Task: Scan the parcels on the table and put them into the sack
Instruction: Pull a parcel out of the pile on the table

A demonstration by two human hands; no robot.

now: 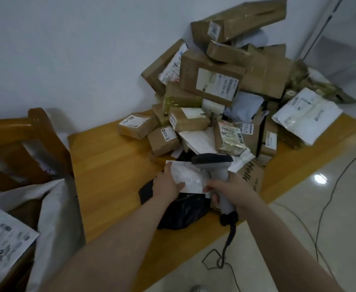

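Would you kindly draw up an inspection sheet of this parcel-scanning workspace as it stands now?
Surface: wooden table, bare at left, loaded at right.
Job's things: black bagged parcel at the near edge, white label on top; scanner above it; parcel pile of boxes and mailers against the wall; white sack open at left.
Clutter: nothing seen.
Grippers: left hand rests on the label's left edge; right hand grips the scanner handle.
Cables: scanner cable drops off the table edge to the floor; second cable runs over the floor at right.
Surroundings: wooden chair behind the sack, white wall, glossy tiled floor.
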